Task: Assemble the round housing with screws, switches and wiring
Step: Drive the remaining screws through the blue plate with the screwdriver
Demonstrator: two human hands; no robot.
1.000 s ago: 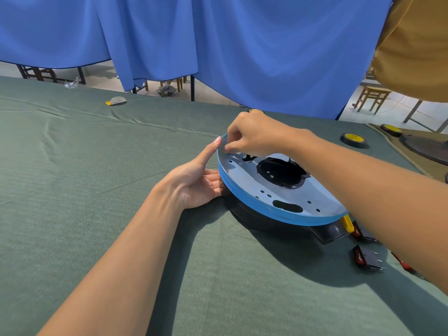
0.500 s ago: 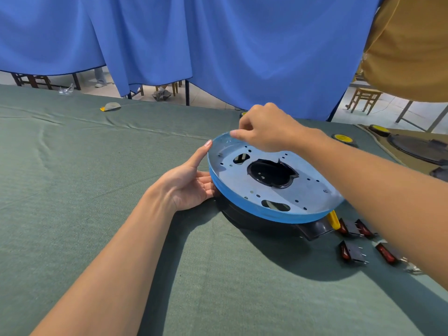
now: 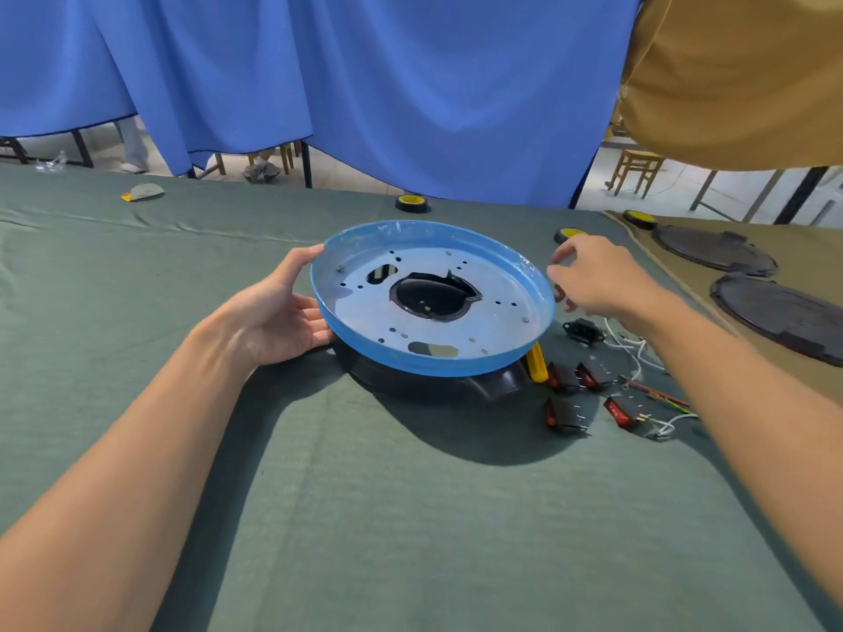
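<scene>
Your left grip (image 3: pixel 273 312) holds the left rim of the round housing (image 3: pixel 502 312), with the thumb over the blue edge and the fingers beneath it. The round housing sits at the centre of the green bench (image 3: pixel 410 517), its blue-rimmed plate facing up on a black base. Your right grip (image 3: pixel 597 285) hovers just beside the right rim, fingers loosely parted and clear of the housing, above the rocker switches (image 3: pixel 565 415) and wiring (image 3: pixel 659 395) lying on the bench.

Switches (image 3: pixel 565 415), wires (image 3: pixel 661 394) clutter right of housing (image 3: pixel 433 364); green cloth (image 3: pixel 410 517) open nearside.
</scene>
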